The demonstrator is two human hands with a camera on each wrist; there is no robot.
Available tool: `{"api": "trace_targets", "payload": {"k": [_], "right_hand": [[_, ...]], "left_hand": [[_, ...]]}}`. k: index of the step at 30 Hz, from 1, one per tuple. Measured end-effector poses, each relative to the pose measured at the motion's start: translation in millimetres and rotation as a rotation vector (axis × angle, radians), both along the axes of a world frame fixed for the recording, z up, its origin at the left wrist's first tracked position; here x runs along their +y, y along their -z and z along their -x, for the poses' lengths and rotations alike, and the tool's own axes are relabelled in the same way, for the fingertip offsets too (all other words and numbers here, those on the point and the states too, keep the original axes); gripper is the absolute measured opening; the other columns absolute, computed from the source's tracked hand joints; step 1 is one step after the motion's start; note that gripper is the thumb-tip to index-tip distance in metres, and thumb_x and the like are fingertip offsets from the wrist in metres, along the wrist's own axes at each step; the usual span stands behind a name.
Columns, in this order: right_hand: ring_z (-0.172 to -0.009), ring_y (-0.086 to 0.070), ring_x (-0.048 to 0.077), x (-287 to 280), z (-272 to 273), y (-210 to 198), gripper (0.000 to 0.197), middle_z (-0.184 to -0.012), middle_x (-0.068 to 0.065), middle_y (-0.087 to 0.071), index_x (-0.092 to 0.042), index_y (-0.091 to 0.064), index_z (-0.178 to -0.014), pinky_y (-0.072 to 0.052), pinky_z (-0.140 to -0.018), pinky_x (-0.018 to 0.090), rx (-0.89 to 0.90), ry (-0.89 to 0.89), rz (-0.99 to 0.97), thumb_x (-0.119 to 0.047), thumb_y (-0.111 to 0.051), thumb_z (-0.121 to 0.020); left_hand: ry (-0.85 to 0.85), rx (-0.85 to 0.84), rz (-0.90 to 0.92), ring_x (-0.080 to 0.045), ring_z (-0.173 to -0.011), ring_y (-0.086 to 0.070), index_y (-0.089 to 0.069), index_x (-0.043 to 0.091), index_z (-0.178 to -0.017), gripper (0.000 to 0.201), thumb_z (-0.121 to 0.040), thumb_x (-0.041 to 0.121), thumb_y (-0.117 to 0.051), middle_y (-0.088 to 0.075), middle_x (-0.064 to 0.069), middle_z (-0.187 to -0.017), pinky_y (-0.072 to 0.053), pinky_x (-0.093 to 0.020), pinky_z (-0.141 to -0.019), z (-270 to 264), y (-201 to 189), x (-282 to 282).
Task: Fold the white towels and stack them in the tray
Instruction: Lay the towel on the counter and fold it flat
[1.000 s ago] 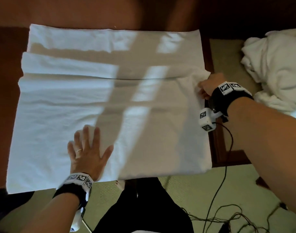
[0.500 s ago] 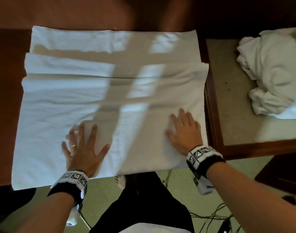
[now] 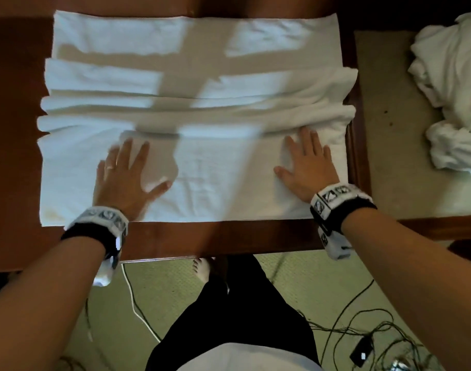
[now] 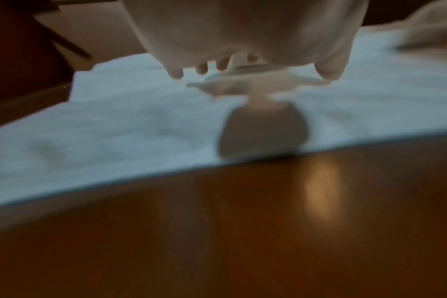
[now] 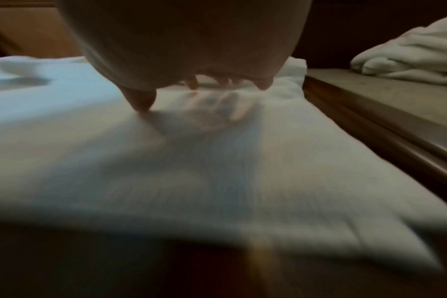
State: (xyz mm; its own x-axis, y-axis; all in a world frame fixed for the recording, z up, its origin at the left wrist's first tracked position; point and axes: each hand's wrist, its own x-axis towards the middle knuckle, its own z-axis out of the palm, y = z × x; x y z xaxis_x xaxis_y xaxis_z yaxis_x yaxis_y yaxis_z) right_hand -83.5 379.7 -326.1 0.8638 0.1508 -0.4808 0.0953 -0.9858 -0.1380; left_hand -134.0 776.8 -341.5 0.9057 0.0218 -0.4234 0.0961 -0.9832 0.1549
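The white towel [image 3: 196, 124] lies spread on the brown table [image 3: 215, 236]. The right hand [image 3: 308, 170] has let go of the towel's right edge. Now it and the left hand [image 3: 124, 178] press flat, fingers straight, pushing the towel far. Folding comes next. More towels [image 3: 453, 95] wait, bunched up, at the right.

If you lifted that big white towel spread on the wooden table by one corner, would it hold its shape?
Probably not. The big white towel has bunched into soft ridges ahead of the flat left hand and right hand, so it seems floppy. It likely slides easily on the polished wooden table. The crumpled white towel pile suggests it would slump.
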Motion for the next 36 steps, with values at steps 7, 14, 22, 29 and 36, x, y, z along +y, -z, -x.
{"api": "trace_targets", "payload": {"k": [7,14,22,29,36], "right_hand": [[-0.145,0.028,0.043,-21.1,131.1,12.3,0.116,-0.158,0.014,0.035,-0.031,0.019,-0.155,-0.002,-0.118,0.066,0.054,-0.395,0.041,-0.089,-0.043,-0.076],[-0.140,-0.033,0.052,-29.0,191.8,22.5,0.089,-0.157,0.022,-0.031,-0.017,-0.042,-0.150,-0.041,-0.103,0.060,-0.269,-0.403,0.059,0.015,-0.046,-0.067],[-0.092,-0.066,0.037,-16.7,158.2,-52.2,0.023,-0.101,0.015,-0.066,-0.010,-0.063,-0.105,-0.053,-0.078,0.042,-0.030,-0.204,0.301,-0.002,-0.056,-0.085],[-0.108,-0.066,0.028,-22.8,154.2,-64.7,0.024,-0.118,0.012,-0.067,-0.010,-0.066,-0.115,-0.050,-0.085,0.030,0.359,-0.120,0.388,-0.015,-0.055,-0.094],[-0.104,-0.066,0.031,-27.4,86.6,-98.9,0.029,-0.116,0.012,-0.067,-0.011,-0.066,-0.113,-0.055,-0.089,0.041,0.167,-0.062,0.391,-0.007,-0.048,-0.091]], "left_hand": [[0.208,0.063,-0.114,-0.034,-0.155,0.014,0.009,0.038,-0.160,0.135,-0.054,0.105,-0.042,0.023,-0.002,-0.167,-0.005,-0.059,-0.121,128.7,13.4,28.2],[0.279,-0.259,-0.117,-0.048,-0.106,-0.060,-0.051,0.014,-0.146,0.059,-0.088,0.025,-0.053,-0.057,-0.023,-0.136,-0.047,-0.059,-0.083,181.8,7.9,14.4],[0.103,0.088,-0.324,-0.032,-0.103,-0.067,-0.067,0.022,-0.113,0.029,-0.087,0.013,-0.058,-0.067,-0.005,-0.114,-0.053,-0.043,-0.084,163.2,-43.4,26.1],[0.029,0.446,-0.161,-0.029,-0.087,-0.069,-0.057,0.015,-0.068,0.019,-0.080,0.002,-0.049,-0.070,-0.016,-0.091,-0.049,-0.032,-0.068,138.1,-74.6,57.7],[-0.099,0.099,-0.125,-0.028,-0.073,-0.061,-0.057,0.012,-0.076,0.023,-0.098,0.014,-0.052,-0.067,-0.008,-0.080,-0.049,-0.034,-0.067,87.5,-110.2,71.6]]}}
